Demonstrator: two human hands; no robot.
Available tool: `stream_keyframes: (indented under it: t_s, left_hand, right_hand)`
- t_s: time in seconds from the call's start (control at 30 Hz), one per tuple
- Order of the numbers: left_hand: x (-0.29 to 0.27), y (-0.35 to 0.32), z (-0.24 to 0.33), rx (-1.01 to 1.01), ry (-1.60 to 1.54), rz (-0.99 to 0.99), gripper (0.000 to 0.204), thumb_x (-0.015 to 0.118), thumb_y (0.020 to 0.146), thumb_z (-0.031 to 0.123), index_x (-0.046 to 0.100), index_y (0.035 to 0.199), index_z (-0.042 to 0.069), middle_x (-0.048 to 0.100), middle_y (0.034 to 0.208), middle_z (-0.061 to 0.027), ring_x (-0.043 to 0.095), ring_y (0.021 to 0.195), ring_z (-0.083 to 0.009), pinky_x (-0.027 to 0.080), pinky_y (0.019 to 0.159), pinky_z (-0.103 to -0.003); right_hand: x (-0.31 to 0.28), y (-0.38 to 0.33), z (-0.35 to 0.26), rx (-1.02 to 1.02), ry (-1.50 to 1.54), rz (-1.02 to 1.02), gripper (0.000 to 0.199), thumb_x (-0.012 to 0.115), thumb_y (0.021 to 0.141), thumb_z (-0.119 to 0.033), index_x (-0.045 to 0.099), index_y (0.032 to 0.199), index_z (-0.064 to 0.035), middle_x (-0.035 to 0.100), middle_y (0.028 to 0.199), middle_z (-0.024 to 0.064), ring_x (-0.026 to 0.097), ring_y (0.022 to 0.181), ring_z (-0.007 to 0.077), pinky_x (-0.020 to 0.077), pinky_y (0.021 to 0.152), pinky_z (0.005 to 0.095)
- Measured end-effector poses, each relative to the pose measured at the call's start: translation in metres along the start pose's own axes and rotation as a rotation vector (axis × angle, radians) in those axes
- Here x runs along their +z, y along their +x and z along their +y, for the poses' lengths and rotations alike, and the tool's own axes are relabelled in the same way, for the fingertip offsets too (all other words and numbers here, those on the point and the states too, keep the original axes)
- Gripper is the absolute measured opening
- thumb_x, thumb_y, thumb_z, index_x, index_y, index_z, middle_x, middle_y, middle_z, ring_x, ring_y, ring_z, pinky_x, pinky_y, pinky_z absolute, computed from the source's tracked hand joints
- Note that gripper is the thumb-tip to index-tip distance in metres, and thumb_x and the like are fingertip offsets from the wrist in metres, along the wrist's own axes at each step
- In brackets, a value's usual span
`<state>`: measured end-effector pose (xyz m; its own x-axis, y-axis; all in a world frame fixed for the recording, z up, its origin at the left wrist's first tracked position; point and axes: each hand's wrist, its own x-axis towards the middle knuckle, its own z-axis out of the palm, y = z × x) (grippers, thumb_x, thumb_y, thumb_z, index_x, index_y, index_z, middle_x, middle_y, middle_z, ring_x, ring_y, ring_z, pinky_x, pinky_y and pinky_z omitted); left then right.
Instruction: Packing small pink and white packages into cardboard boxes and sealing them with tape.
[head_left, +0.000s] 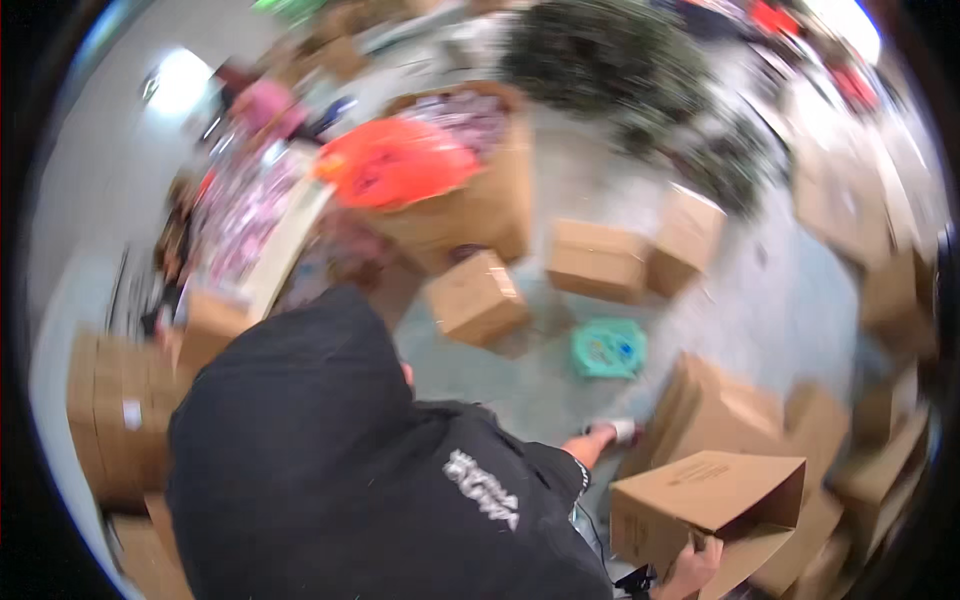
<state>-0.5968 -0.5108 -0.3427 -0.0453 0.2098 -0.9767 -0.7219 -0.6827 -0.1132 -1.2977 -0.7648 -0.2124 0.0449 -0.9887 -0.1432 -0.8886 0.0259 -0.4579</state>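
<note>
At the lower right, my right hand (692, 570) is closed on the near edge of a cardboard box (655, 500). The box is tilted, and its dark open side faces right. Beside my wrist sits a small black device (636, 580). My left hand is out of view. Close in front, a person in a black hooded top (330, 470) with white print fills much of the lower left. That person's bare forearm (590, 445) stretches right, toward a white, blurred thing (624, 431) that I cannot make out.
Flattened or stacked cartons (715, 410) stand behind the held box. Farther off are a turquoise stool or basket (609, 348), several closed boxes (597, 260), and a large carton (490, 205) with an orange-red bag (395, 162). Dark green foliage (600, 55) lies at the back.
</note>
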Motion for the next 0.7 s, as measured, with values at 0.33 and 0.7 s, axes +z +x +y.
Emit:
stream_keyframes:
  t_s: [0.33, 0.7]
  left_hand:
    - [0.25, 0.03, -0.24, 0.314, -0.869, 0.286, 0.033, 0.063, 0.092, 0.03, 0.075, 0.112, 0.007, 0.073, 0.109, -0.0094, 0.067, 0.105, -0.0224, 0.054, 0.087, -0.034]
    - [0.208, 0.041, -0.345, 0.366, -1.228, 0.536, 0.032, 0.062, 0.093, 0.03, 0.075, 0.111, 0.007, 0.073, 0.107, -0.0098, 0.067, 0.103, -0.0228, 0.054, 0.087, -0.035]
  right_hand:
    - [-0.001, -0.056, -0.517, -1.034, -0.039, -0.329, 0.011, 0.077, 0.075, -0.003, 0.071, 0.085, -0.003, 0.065, 0.084, 0.0135, 0.064, 0.076, 0.0308, 0.0513, 0.07, 0.0382]
    - [-0.018, -0.098, -0.9, -1.894, -0.061, -0.528, 0.02, 0.083, 0.072, -0.017, 0.068, 0.075, -0.0034, 0.067, 0.081, 0.0099, 0.064, 0.076, 0.0248, 0.0482, 0.073, 0.0352]
